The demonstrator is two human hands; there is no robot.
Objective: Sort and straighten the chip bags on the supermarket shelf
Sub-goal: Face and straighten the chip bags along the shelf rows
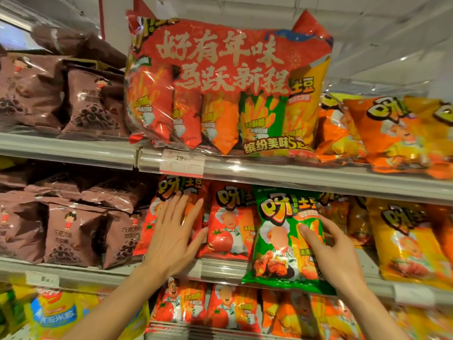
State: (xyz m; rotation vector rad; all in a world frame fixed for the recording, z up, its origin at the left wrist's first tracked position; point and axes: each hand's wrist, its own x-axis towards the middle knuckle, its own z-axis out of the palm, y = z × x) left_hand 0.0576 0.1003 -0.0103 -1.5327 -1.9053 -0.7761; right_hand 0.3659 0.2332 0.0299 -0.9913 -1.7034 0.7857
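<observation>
On the middle shelf, my left hand [175, 231] lies flat with fingers spread on a red chip bag [169, 190] at the row's left end. A second red chip bag [229, 222] stands upright just to its right. My right hand [335, 251] grips the right side of a green chip bag [277, 239], thumb on its front. That bag hangs out past the shelf's front edge, tilted slightly. Orange and yellow chip bags [404, 239] stand to the right, partly hidden behind the green one.
A big red multipack [228, 82] stands on the top shelf above a price tag [182, 161]. Brown snack bags [73, 231] fill the left bays. More red and orange bags [232, 312] line the shelf below. Orange bags [392, 133] lean at the upper right.
</observation>
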